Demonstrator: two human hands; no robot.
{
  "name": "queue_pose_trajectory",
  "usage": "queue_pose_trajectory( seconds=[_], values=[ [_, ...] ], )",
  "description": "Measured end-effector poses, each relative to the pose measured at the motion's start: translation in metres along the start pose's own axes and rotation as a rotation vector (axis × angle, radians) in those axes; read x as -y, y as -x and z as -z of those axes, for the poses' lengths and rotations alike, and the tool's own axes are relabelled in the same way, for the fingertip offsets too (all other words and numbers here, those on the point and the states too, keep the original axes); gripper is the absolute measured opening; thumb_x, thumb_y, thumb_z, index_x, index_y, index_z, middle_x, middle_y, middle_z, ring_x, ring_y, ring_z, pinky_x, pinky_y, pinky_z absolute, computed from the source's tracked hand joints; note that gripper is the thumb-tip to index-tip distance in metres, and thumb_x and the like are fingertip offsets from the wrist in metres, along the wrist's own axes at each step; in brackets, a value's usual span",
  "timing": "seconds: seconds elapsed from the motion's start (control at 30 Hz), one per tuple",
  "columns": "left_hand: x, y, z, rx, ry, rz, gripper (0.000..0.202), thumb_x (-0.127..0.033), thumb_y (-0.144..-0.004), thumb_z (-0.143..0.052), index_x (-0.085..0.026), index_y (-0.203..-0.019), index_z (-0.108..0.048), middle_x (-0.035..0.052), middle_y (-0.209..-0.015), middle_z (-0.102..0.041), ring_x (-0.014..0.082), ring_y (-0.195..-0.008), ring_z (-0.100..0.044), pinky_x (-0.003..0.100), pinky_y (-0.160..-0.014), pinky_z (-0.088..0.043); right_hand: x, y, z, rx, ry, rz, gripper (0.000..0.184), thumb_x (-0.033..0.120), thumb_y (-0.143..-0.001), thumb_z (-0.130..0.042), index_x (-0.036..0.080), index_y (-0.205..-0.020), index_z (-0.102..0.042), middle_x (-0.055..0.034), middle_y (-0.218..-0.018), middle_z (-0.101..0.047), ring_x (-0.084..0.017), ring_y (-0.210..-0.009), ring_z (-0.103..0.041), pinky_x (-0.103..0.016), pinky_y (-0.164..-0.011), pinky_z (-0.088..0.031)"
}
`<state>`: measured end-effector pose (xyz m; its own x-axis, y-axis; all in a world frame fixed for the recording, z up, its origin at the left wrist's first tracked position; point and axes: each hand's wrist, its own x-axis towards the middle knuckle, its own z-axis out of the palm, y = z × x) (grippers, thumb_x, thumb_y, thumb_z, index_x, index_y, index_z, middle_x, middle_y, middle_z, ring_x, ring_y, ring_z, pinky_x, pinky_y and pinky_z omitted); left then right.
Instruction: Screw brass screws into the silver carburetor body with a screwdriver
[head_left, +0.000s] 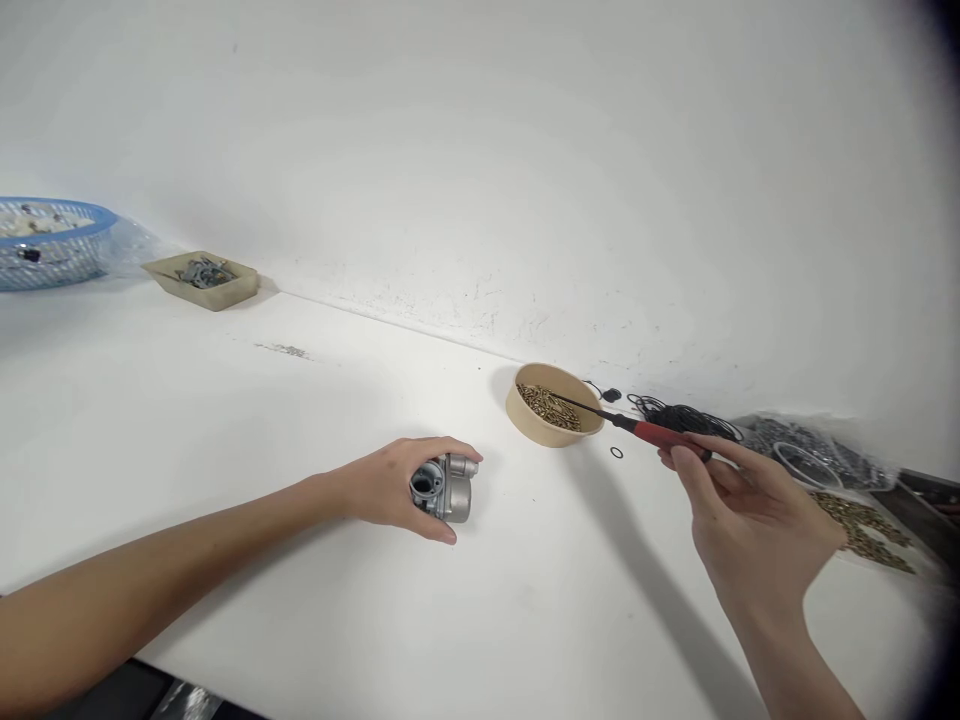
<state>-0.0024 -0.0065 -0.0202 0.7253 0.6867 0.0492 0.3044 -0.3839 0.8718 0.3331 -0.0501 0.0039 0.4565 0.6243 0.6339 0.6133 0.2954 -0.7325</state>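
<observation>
My left hand [397, 485] is wrapped around a silver metal carburetor [454, 492] on the white table, thumb on the near side and fingers over the far side. Its round bore faces me. In my right hand [750, 510] is a screwdriver [660, 434] with a red and black handle, gripped near the handle's end. The long dark shaft points left into a tan bowl [547, 435]. Many small brass-coloured screws [551, 405] lie in that bowl, and the screwdriver's tip is among them. Whether a screw sits on the tip is too small to tell.
Right of the bowl lie a small black O-ring [616, 453], a heap of black rings [686, 418], a clear plastic bag [817, 450] and brass parts [862, 525]. Far left stand a tray of metal parts [214, 297] and a blue basket [67, 250]. A wall [480, 170] rises behind.
</observation>
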Motion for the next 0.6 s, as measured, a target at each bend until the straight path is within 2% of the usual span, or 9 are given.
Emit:
queue_pose_trajectory(
  seconds=[0.23, 0.3, 0.4, 0.5, 0.6],
  values=[
    [0.004, -0.002, -0.002, -0.019, -0.016, -0.05, 0.08, -0.044, -0.066, -0.088, -0.03, -0.137, -0.054, 0.0078, -0.138, -0.057, 0.0281, -0.125, -0.055, 0.038, -0.107, -0.043, 0.035, 0.014, -0.006, -0.031, -0.088, 0.009, 0.027, 0.042, -0.08, -0.078, 0.022, -0.098, -0.074, -0.0062, -0.087, -0.071, -0.03, -0.082, -0.073, -0.056, -0.09, -0.057],
    [0.004, -0.002, -0.002, -0.031, -0.035, -0.07, 0.085, -0.045, -0.065, -0.089, -0.03, -0.14, -0.052, 0.0101, -0.145, -0.051, 0.0308, -0.132, -0.05, 0.041, -0.112, -0.04, 0.043, 0.02, -0.008, -0.008, -0.111, -0.015, 0.027, 0.041, -0.08, -0.078, 0.021, -0.098, -0.074, -0.0064, -0.089, -0.071, -0.03, -0.082, -0.073, -0.057, -0.091, -0.057],
    [0.005, -0.002, -0.002, -0.044, -0.07, -0.064, 0.094, -0.047, -0.065, -0.089, -0.031, -0.147, -0.046, 0.0115, -0.159, -0.034, 0.0353, -0.145, -0.034, 0.047, -0.119, -0.033, 0.05, 0.032, -0.008, 0.042, -0.118, -0.022, 0.025, 0.04, -0.081, -0.078, 0.023, -0.099, -0.073, -0.006, -0.092, -0.071, -0.027, -0.077, -0.072, -0.056, -0.09, -0.058],
    [0.006, -0.001, -0.002, -0.04, -0.088, -0.036, 0.095, -0.049, -0.065, -0.088, -0.031, -0.148, -0.046, 0.0107, -0.165, -0.02, 0.0373, -0.149, -0.027, 0.049, -0.119, -0.032, 0.054, 0.041, -0.005, 0.123, -0.132, 0.018, 0.022, 0.037, -0.08, -0.079, 0.024, -0.097, -0.073, -0.0053, -0.093, -0.072, -0.025, -0.076, -0.072, -0.051, -0.084, -0.063],
    [0.008, -0.002, -0.002, -0.028, -0.095, -0.02, 0.094, -0.051, -0.065, -0.087, -0.032, -0.148, -0.046, 0.01, -0.165, -0.02, 0.0368, -0.149, -0.028, 0.049, -0.119, -0.032, 0.054, 0.043, -0.001, 0.146, -0.128, 0.076, 0.019, 0.034, -0.08, -0.079, 0.025, -0.096, -0.073, -0.0055, -0.093, -0.072, -0.025, -0.077, -0.072, -0.046, -0.075, -0.065]
  ],
)
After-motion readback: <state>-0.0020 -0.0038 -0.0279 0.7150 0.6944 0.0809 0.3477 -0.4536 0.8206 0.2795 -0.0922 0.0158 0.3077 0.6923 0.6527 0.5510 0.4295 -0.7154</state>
